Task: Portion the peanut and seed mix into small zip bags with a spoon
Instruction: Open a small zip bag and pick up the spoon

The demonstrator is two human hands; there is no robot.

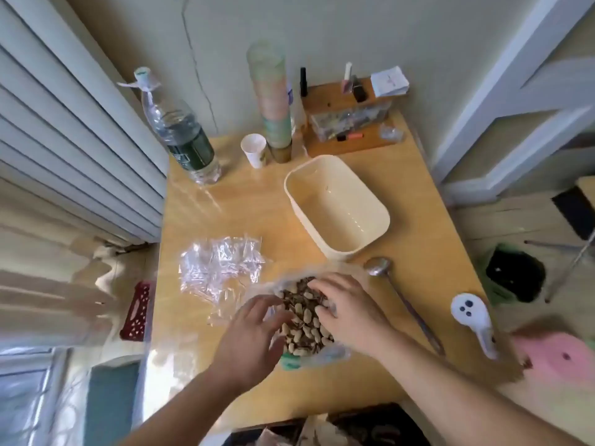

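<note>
A clear plastic bag of peanut and seed mix [304,329] lies on the wooden table [244,220] near its front edge. My left hand [254,339] touches the bag's left side with spread, slightly bent fingers. My right hand [347,310] rests on the bag's right side, fingers curled at its edge. A pile of small clear zip bags [219,268] lies to the left of the mix. A metal spoon [399,294] lies to the right, bowl toward the far side. An empty cream plastic tub [338,207] stands behind the mix.
At the back stand a water bottle [183,140], a white paper cup [254,149], a tall stack of cups [273,98] and a wooden organiser [347,120]. A white ghost-shaped item [473,317] lies at the right edge. A radiator [64,140] flanks the left.
</note>
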